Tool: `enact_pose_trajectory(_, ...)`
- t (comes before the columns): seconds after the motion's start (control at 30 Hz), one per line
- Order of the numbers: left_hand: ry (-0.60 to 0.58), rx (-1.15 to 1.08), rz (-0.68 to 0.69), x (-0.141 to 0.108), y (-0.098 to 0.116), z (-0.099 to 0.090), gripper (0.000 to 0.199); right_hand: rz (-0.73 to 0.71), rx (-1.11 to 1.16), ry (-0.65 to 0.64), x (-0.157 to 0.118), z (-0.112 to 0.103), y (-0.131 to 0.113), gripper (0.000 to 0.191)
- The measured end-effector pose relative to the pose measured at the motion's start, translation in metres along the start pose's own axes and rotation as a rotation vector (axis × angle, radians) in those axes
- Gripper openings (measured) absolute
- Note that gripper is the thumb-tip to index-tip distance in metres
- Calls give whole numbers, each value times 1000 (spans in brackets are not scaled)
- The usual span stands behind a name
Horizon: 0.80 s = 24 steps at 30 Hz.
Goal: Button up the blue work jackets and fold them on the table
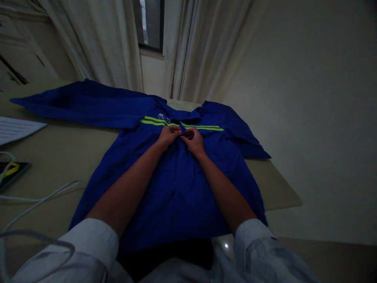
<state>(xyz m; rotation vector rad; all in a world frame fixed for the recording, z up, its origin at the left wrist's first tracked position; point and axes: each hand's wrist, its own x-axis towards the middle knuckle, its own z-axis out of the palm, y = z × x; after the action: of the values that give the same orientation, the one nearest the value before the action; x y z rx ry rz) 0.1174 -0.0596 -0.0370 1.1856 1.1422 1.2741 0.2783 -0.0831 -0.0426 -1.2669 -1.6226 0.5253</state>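
Head view, read from the left: I have a sheet of paper (pixel 20 129) and a dark flat thing (pixel 22 170) at the edge of the worktop (pixel 73 157), with white cables (pixel 44 236) running nearer the wearer; a loop crosses in front of the left forearm, so I would move that elbow gently and not snag it. Next comes a long blue sleeve (pixel 88 110), stretched out to the left, and then the body of the blue jacket (pixel 153 188), spread across the worktop with its collar at the far side. The left hand (pixel 169 135) is at the middle of the front, just below the yellow-green stripe (pixel 156 121), its thumb and forefinger apparently pinching the cloth near the front edge. Close beside it, the right hand (pixel 194 142) seems to pinch the same bit of front, fingers curled with a fold of blue between them; whether there is a button, I cannot tell. To do this well, I would hold the edge steady with one thumb, work with the other hand's fingertips, and avoid tugging upward. Farther right, the other sleeve (pixel 240 129) slopes toward the worktop's edge; a light touch should avoid dragging it.
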Motion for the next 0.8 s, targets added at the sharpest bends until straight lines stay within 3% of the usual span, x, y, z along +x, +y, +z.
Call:
enact_pose_trajectory(0.13,14,133,48,-2,-5,3,21,30,-38,-12,-1,1,0,30)
enact_pose_trajectory(0.2,59,265,147,-7,-6,5,13,-33,-84,68,-3,-3,-8,19)
enact_pose_trajectory(0.3,121,512,338,-16,-6,7,19,-92,-148,174,-7,-14,-30,13)
enact_pose_trajectory(0.33,125,578,373,-19,-6,6,22,-77,-172,144,-10,-18,-38,14)
enact_pose_trajectory(0.4,77,675,392,-22,-4,3,25,-9,-238,-60,-23,-26,-52,16)
enact_pose_trajectory(0.47,-55,755,394,-26,-3,-5,28,41,-335,-326,-41,-33,-61,25)
enact_pose_trajectory(0.53,-200,822,420,-32,-4,-15,36,34,-408,-451,-58,-39,-62,34)
enact_pose_trajectory(0.6,-264,878,464,-43,-5,-25,47,14,-407,-407,-69,-44,-58,35)
enact_pose_trajectory(0.67,-224,951,506,-57,-3,-32,50,38,-364,-321,-72,-48,-51,32)
enact_pose_trajectory(0.73,-167,1053,554,-69,3,-34,40,59,-345,-257,-71,-49,-44,25)
enact_pose_trajectory(0.8,-190,1154,604,-79,10,-31,30,54,-362,-212,-70,-48,-40,18)
